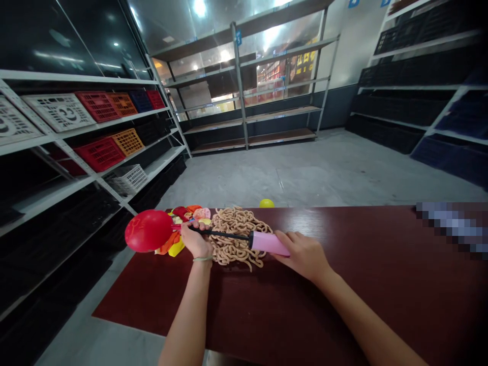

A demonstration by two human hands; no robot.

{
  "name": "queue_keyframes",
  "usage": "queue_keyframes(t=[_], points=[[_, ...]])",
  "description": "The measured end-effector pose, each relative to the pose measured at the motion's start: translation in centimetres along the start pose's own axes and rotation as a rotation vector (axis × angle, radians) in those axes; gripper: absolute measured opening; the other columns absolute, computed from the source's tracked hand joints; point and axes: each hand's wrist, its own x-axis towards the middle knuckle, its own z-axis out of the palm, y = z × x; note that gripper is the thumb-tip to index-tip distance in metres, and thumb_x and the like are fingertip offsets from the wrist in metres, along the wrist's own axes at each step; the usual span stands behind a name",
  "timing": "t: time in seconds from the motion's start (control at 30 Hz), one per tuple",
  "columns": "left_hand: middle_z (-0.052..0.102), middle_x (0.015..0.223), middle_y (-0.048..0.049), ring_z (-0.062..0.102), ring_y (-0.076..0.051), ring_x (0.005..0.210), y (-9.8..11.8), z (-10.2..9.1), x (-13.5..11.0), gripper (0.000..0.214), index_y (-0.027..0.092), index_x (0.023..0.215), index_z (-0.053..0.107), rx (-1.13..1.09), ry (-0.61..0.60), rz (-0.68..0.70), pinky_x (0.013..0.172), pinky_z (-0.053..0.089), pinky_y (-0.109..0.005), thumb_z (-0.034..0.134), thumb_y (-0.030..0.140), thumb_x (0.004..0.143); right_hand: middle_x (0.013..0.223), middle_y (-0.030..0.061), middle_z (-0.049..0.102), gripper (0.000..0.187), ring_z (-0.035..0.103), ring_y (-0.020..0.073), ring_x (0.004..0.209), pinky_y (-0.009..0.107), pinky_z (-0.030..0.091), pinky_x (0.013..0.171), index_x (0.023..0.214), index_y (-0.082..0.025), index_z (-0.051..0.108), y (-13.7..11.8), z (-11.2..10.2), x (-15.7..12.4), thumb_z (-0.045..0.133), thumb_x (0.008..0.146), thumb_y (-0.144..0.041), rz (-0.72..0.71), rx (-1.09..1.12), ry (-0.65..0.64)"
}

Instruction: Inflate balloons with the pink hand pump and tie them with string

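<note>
My left hand (pixel 196 240) pinches the neck of a red inflated balloon (pixel 148 231) onto the black nozzle of a pink hand pump (pixel 269 243). My right hand (pixel 301 254) grips the pump's pink barrel at its far end. Under the pump lies a tangled heap of tan cord (pixel 234 236). Several limp balloons in yellow, orange, red and pink (pixel 179 223) lie in a pile behind my left hand, partly hidden by it and by the red balloon.
The dark red wooden table (pixel 343 284) runs under everything. A yellow balloon (pixel 266 203) sits on the grey floor beyond its far edge. White shelves (pixel 87 137) with plastic crates stand to the left, and metal shelving (pixel 244 101) stands ahead. A pixelated patch covers the table's right end.
</note>
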Motion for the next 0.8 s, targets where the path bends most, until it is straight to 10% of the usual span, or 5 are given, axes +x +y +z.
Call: queue_keyframes(t=[0.33,0.8], points=[[0.042,0.058,0.0062,0.043,-0.008,0.043,-4.5,1.6,-7.1,0.02,0.021,0.071,0.039,0.088,-0.256,-0.169,0.047,0.041,-0.024,0.05,0.032,0.085,0.097,0.0044,0.071,0.043,0.066,0.021,0.081,0.029,0.038,0.062,0.122,-0.024,0.054,-3.6,0.1,-0.2,0.058,0.085,-0.048,0.106,0.161,-0.027],[0.038,0.059,0.0076,0.04,-0.006,0.044,-0.1,-0.4,0.0,0.014,0.021,0.073,0.037,-0.012,-0.001,-0.013,0.046,0.035,-0.021,0.049,0.023,0.079,0.089,0.0053,0.068,0.039,0.06,0.0202,0.081,0.03,0.032,0.065,0.117,-0.024,0.062,1.5,0.2,-0.2,0.058,0.087,-0.047,0.011,-0.064,0.019]])
